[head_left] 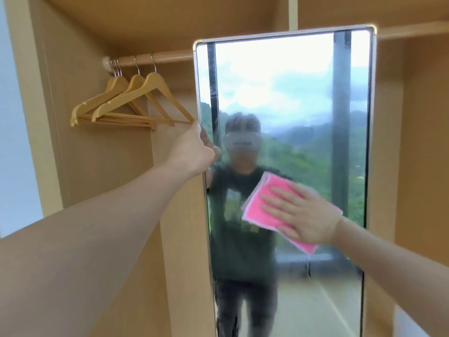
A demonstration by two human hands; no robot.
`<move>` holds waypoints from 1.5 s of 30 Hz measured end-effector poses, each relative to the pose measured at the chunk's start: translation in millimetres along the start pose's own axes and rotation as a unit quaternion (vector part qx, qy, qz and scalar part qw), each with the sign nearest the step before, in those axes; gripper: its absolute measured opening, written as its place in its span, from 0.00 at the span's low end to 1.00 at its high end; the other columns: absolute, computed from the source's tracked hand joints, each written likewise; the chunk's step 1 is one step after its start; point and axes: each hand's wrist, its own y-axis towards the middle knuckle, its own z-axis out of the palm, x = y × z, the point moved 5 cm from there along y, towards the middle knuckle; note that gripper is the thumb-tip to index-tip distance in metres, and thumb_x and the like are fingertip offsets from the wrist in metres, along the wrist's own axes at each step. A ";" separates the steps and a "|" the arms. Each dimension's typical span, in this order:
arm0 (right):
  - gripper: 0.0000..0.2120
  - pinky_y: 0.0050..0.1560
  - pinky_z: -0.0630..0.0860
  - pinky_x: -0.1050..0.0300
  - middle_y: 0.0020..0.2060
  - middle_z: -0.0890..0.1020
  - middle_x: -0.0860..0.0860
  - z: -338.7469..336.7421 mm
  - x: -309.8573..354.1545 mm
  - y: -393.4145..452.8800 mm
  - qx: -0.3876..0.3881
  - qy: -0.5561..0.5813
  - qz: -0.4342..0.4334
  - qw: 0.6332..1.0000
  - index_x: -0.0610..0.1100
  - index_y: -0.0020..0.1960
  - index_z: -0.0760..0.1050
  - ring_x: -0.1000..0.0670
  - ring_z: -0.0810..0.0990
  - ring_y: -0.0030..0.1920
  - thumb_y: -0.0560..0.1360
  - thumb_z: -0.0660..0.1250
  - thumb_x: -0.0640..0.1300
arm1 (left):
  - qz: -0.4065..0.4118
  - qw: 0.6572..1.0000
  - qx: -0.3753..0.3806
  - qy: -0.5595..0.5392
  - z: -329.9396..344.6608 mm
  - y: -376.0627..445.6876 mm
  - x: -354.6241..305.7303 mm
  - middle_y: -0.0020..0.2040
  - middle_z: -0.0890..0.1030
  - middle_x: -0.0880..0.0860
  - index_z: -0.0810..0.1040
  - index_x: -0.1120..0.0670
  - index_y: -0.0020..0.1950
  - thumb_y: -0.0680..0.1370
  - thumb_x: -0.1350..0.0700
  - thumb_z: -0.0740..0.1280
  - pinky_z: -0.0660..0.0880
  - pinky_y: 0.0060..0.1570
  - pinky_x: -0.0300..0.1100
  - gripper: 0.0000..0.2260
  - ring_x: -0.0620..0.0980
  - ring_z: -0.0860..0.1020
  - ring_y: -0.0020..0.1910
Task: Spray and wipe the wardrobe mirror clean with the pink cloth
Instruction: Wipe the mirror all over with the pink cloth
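Observation:
A tall wardrobe mirror (286, 98) in a thin metal frame stands out from the wooden wardrobe, filling the middle and right of the view. My left hand (194, 149) grips its left edge at mid height, fingers wrapped around the frame. The folded pink cloth (257, 205) lies flat against the glass in the lower middle. My right hand (303, 215) presses on it with the palm flat and fingers spread. The glass looks hazy and streaked around the cloth. No spray bottle is in view.
Several wooden hangers (131, 103) hang from a rail (155, 58) in the left wardrobe bay, just left of my left hand. A shelf (413, 31) crosses the right bay behind the mirror. The mirror reflects a person and a window with green hills.

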 end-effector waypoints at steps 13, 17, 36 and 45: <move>0.35 0.75 0.40 0.42 0.76 0.44 0.40 -70.1 -83.7 92.7 -0.054 0.036 0.250 0.966 0.40 0.77 0.41 0.39 0.41 0.76 0.79 0.37 0.63 | 0.033 0.997 -0.023 0.066 5.6 2.1 0.8 0.54 0.73 0.49 0.68 0.54 0.58 0.71 0.61 0.67 0.73 0.43 0.42 0.17 0.47 0.74 0.51; 0.31 0.76 0.41 0.44 0.76 0.54 0.41 -27.3 1.5 52.2 -0.030 0.038 0.091 0.995 0.40 0.77 0.49 0.39 0.49 0.76 0.80 0.50 0.54 | 0.030 0.998 -0.022 0.058 5.3 -0.3 -1.2 0.49 0.70 0.48 0.67 0.53 0.51 0.72 0.64 0.64 0.67 0.36 0.40 0.12 0.50 0.74 0.51; 0.23 0.41 0.79 0.52 0.47 0.80 0.47 -113.3 8.8 13.5 -0.091 0.205 0.073 0.972 0.43 0.60 0.71 0.45 0.81 0.42 0.65 0.66 0.35 | 0.237 0.951 0.194 0.049 8.9 -62.0 -46.0 0.72 0.69 0.46 0.68 0.49 0.72 0.76 0.63 0.60 0.65 0.64 0.31 0.24 0.44 0.69 0.68; 0.19 0.45 0.69 0.56 0.55 0.71 0.54 -180.0 -4.1 45.6 -0.131 0.397 0.264 0.869 0.50 0.62 0.64 0.53 0.74 0.48 0.78 0.54 0.60 | 0.300 0.937 0.159 0.086 0.0 -87.8 -47.7 0.55 0.80 0.44 0.68 0.45 0.68 0.76 0.51 0.68 0.73 0.60 0.47 0.21 0.45 0.73 0.59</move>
